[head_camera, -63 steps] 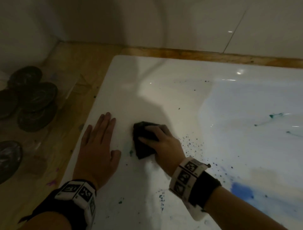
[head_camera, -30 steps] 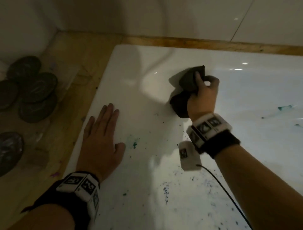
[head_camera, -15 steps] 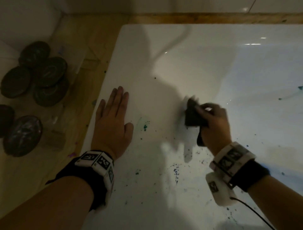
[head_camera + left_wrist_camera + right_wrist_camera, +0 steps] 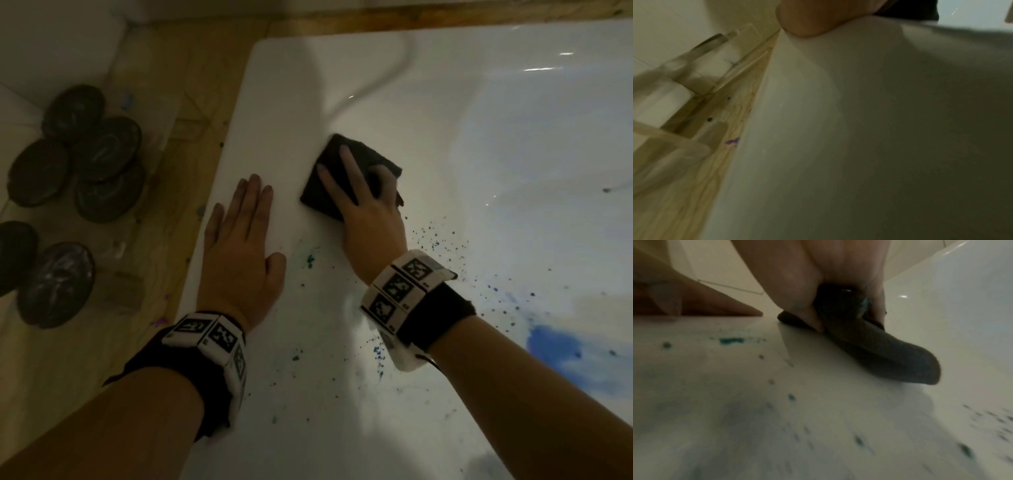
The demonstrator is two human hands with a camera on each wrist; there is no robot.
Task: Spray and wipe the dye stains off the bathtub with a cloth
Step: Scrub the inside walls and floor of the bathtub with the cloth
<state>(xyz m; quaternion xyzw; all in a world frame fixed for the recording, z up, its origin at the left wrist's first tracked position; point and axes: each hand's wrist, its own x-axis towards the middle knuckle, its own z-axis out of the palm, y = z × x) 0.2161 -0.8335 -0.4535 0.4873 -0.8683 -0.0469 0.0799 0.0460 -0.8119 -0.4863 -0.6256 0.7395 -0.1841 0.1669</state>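
Head view: left hand lies flat, fingers straight, on the white bathtub rim; right hand presses and grips a dark folded cloth on the rim beyond green dye specks. Left wrist view: palm heel on the rim. Right wrist view: thumb and fingers pinch the cloth.

The bathtub rim beyond the cloth is left open. Passage leftward is blocked by the left hand laid flat just beside it; farther left, the wooden ledge is crowded by dark round discs.
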